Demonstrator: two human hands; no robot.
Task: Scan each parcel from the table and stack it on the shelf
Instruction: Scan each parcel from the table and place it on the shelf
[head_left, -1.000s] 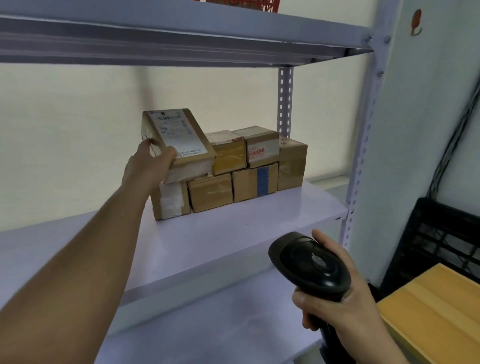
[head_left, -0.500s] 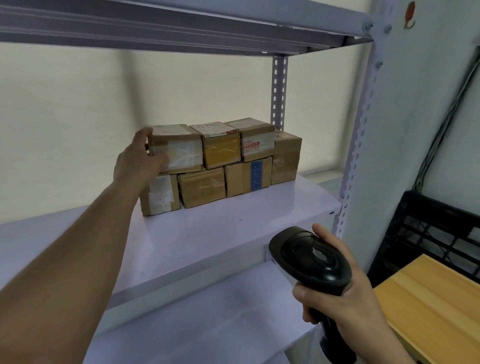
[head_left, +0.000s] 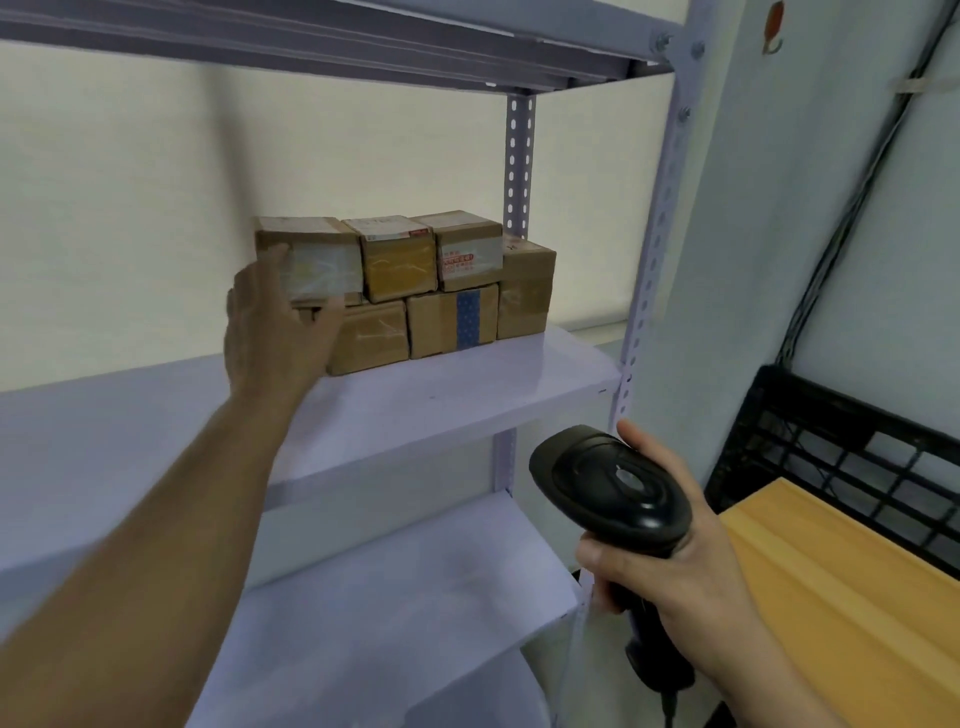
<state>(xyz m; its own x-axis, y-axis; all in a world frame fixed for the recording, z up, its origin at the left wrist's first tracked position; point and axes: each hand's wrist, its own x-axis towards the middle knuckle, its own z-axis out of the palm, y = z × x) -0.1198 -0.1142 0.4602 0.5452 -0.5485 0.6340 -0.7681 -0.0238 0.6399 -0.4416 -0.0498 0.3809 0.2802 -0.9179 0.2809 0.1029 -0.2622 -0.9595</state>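
Several brown cardboard parcels stand in two rows at the back of the middle shelf (head_left: 467, 384). The top-left parcel (head_left: 317, 260), wrapped in clear tape, lies flat on the stack. My left hand (head_left: 275, 332) is blurred just below and left of it. Its thumb lies by the parcel's left edge, and its fingers spread in front of the bottom-left parcel, hiding it. My right hand (head_left: 670, 566) grips a black handheld scanner (head_left: 613, 483) low at the right, in front of the shelf post.
An upper shelf (head_left: 363, 41) runs overhead. A lower shelf (head_left: 389, 623) lies beneath. A perforated post (head_left: 649, 270) marks the rack's right side. A black crate (head_left: 841, 447) and a wooden tabletop (head_left: 857, 597) sit at the right.
The top-left parcel went from tilted in my left hand to lying flat on the stack. My left hand then slid down from its side. The scanner hand barely moved.
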